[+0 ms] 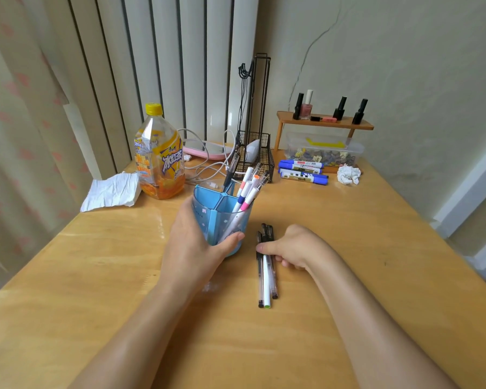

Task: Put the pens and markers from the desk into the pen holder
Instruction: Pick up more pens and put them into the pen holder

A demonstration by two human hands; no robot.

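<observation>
Left hand (192,242) grips the blue plastic pen holder (222,217); right hand (289,248) closes on three pens (266,279) lying on the wooden desk (348,220).

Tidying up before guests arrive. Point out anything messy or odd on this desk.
A crumpled paper ball lies by the blue markers, a creased sheet sits beside the bottle, and the wall has a long crack.

Blue pen holder (222,220), blue markers (302,169), yellow-capped bottle (159,155).

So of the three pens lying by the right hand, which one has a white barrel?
The middle pen, white-barrelled with a green tip; the pens either side of it are clear with dark ends.
</observation>
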